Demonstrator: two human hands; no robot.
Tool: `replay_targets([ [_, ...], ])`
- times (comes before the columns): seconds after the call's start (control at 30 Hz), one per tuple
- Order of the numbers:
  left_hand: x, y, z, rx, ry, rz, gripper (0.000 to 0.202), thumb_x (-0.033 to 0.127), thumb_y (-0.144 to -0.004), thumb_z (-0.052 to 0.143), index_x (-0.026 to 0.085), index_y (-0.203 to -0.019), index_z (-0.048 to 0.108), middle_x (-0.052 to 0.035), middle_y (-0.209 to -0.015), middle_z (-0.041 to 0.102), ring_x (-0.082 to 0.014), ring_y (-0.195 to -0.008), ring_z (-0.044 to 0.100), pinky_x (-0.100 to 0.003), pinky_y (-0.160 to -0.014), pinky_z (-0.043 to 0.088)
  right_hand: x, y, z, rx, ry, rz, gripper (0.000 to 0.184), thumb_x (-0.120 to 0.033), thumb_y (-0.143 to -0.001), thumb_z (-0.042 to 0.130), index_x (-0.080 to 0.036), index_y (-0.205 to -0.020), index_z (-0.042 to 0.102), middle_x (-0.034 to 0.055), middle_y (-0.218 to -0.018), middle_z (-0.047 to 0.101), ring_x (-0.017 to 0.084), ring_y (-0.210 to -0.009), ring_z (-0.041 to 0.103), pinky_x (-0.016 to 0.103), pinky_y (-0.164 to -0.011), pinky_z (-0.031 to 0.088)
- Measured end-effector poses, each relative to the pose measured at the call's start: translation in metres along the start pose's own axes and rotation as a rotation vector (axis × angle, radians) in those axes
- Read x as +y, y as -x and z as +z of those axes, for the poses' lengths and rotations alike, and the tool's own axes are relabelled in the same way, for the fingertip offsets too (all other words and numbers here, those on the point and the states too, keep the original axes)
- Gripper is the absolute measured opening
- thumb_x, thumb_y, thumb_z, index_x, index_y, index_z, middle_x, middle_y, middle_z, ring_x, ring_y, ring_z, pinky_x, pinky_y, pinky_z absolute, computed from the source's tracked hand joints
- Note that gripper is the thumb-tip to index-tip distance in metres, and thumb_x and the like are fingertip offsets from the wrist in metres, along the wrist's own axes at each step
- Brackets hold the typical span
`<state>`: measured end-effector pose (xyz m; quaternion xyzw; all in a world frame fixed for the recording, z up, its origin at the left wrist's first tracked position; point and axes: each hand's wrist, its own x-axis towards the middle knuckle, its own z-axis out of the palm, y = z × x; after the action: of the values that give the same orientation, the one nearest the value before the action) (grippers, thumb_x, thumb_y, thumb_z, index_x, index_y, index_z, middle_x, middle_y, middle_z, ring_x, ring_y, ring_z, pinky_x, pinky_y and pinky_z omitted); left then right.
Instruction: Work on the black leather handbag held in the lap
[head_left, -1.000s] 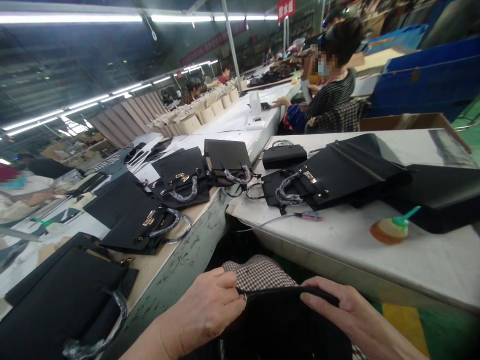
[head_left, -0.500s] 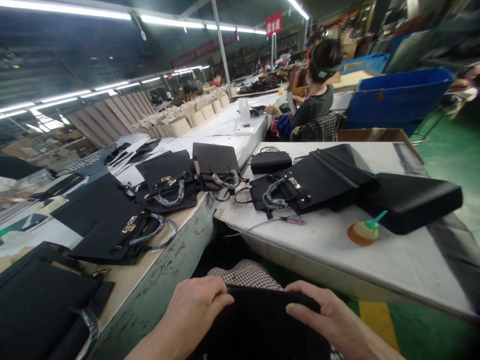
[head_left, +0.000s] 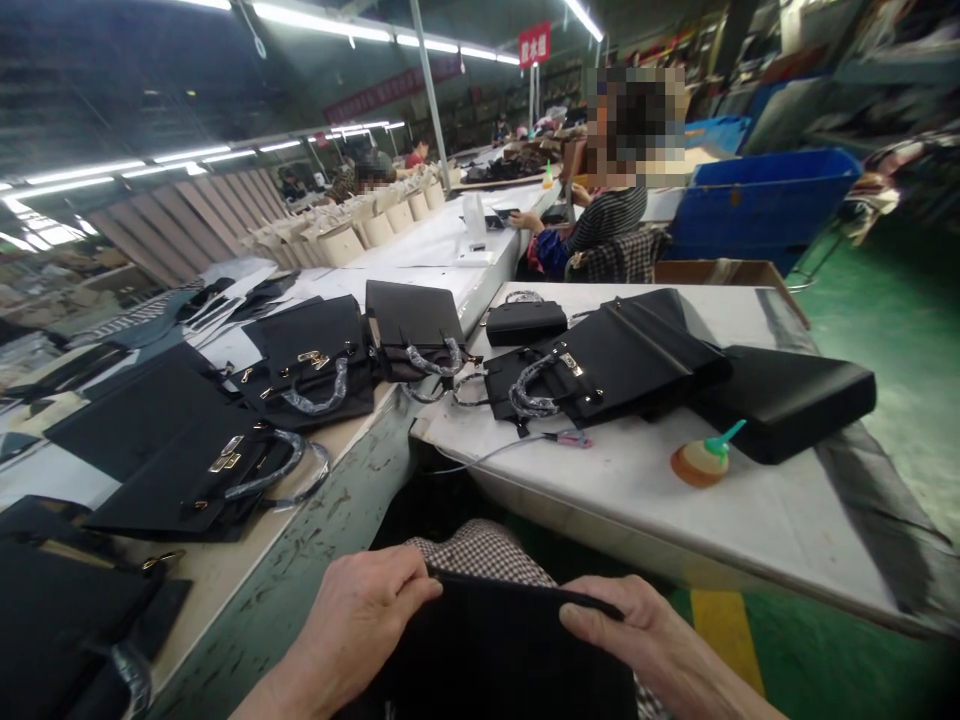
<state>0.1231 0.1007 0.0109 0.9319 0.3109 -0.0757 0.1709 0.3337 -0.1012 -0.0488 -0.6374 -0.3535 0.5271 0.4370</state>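
Note:
A flat black bag piece (head_left: 499,650) lies on my lap at the bottom of the view, over checked fabric (head_left: 487,552). My left hand (head_left: 360,620) is curled around its upper left edge. My right hand (head_left: 637,640) grips its upper right edge, fingers folded over the rim. Both hands are closed on the piece. Black handbags (head_left: 600,365) with wrapped handles lie on the white table (head_left: 675,500) ahead, out of reach of either hand.
Several more black handbags (head_left: 202,470) lie on the long bench to the left. A small glue bottle with a green tip (head_left: 701,460) and a thin tool on a cord (head_left: 570,438) sit on the white table. A person (head_left: 600,225) sits further back beside a blue bin (head_left: 757,205).
The view has swung to the right and slightly down, shifting tables and bags leftward. Both hands keep their hold on the black piece, sliding a little left in the picture.

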Motion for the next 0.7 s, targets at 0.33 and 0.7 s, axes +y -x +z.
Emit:
replay_targets([
  [0.33,0.005,-0.002,-0.005,-0.004,0.051,0.072,0.021,0.025,-0.092,0.062,0.021,-0.071,0.062,0.0057,-0.072,0.065,-0.0130,-0.070,0.061,-0.024,-0.064,0.034,0.001,-0.001,-0.005,-0.023,-0.089,0.031,0.038,-0.054,-0.085,0.066,-0.016,-0.085,0.073,0.0000,-0.076,0.069,0.018,-0.070,0.062,0.022,-0.064,0.048],
  [0.7,0.012,0.011,-0.008,0.193,0.120,0.147,0.014,0.013,-0.086,0.066,0.020,-0.074,0.064,-0.0016,-0.109,0.063,-0.0190,-0.099,0.058,-0.030,-0.083,0.046,-0.003,0.005,0.001,0.088,0.049,0.028,0.038,-0.061,-0.083,0.060,-0.030,-0.092,0.079,0.0007,-0.086,0.076,0.028,-0.086,0.070,0.027,-0.075,0.057],
])
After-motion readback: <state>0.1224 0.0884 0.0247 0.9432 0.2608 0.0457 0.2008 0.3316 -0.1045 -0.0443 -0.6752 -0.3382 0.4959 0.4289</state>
